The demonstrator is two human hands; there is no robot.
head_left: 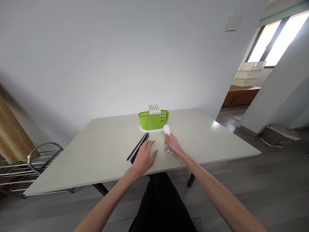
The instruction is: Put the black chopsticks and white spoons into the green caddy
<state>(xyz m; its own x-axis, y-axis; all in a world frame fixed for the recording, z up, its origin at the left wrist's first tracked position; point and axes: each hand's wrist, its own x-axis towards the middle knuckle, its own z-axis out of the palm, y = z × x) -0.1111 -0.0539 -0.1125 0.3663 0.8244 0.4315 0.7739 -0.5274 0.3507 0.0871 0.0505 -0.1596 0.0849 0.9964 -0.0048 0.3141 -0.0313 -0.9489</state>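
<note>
A green cutlery holder point(153, 120) with a white slotted insert point(154, 109) stands on a white base near the far middle of the pale table point(96, 154). Black chopsticks point(138, 146) lie in front of it, slanting toward me. My left hand point(144, 156) rests flat on the table with fingers stretched out, its fingertips touching the chopsticks' near ends. My right hand point(173, 143) is closed on the handle of a white spoon point(166, 130), whose bowl points toward the holder. More white cutlery point(169, 150) lies under that hand.
A metal rack point(29, 167) stands left of the table, beside a bamboo screen point(12, 135). A white wall runs behind the table. To the right a doorway opens onto a wooden bench with a white shelf unit point(249, 74). A flat bag point(280, 135) lies on the floor.
</note>
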